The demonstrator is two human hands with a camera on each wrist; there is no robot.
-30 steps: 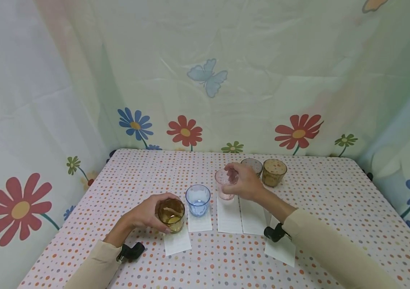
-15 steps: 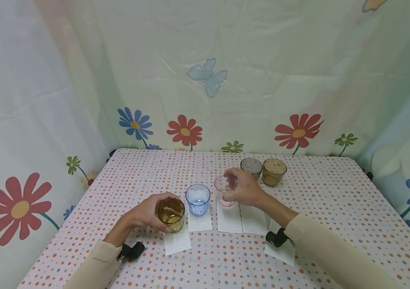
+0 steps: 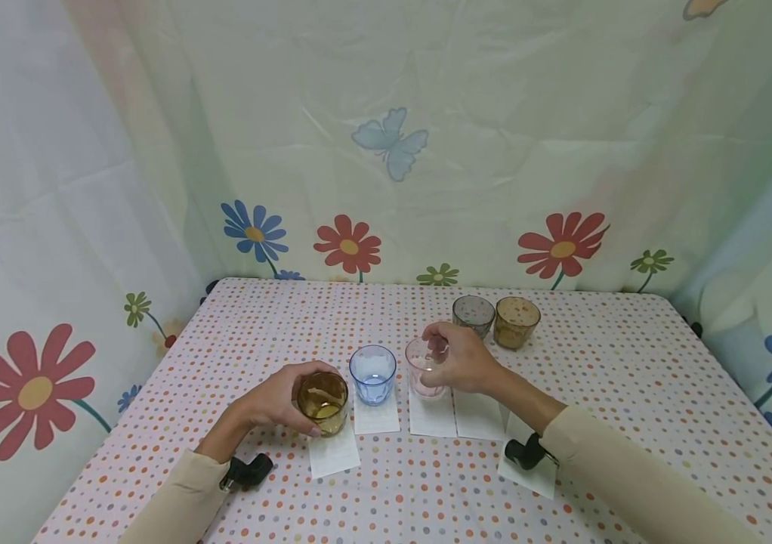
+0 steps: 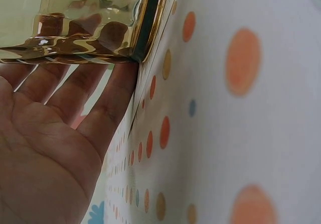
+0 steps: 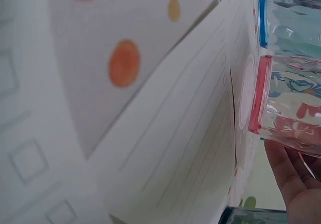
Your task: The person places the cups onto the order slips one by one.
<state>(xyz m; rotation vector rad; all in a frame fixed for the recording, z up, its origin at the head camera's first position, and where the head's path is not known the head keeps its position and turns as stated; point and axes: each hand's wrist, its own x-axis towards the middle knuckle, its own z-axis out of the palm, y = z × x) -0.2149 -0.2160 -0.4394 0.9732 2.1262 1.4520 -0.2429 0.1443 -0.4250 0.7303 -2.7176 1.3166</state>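
My left hand [image 3: 285,400] curls round an amber glass [image 3: 327,425], which stands upright on the rear part of a small paper sheet [image 3: 335,458]. In the left wrist view, the fingers [image 4: 113,101] lie along the side of that glass, down close to the tablecloth. With thumb and fingers, my right hand [image 3: 464,361] holds a clear pink glass [image 3: 417,355] upright. Its pink base [image 5: 258,96] is right at a lined paper sheet [image 3: 430,423]. Between the two hands stands a blue glass [image 3: 372,381], on a paper sheet [image 3: 377,423] of its own.
Behind my right hand, a grey glass [image 3: 473,310] and another amber glass [image 3: 517,323] stand side by side. More paper sheets lie at the right, one [image 3: 480,417] beside the pink glass's sheet and one [image 3: 529,480] under my right wrist. A dotted tablecloth [image 3: 257,325] covers the table.
My right hand has brought the pink glass toward me and down, onto the rear part of its paper sheet. The left hand and its amber glass have stayed put.
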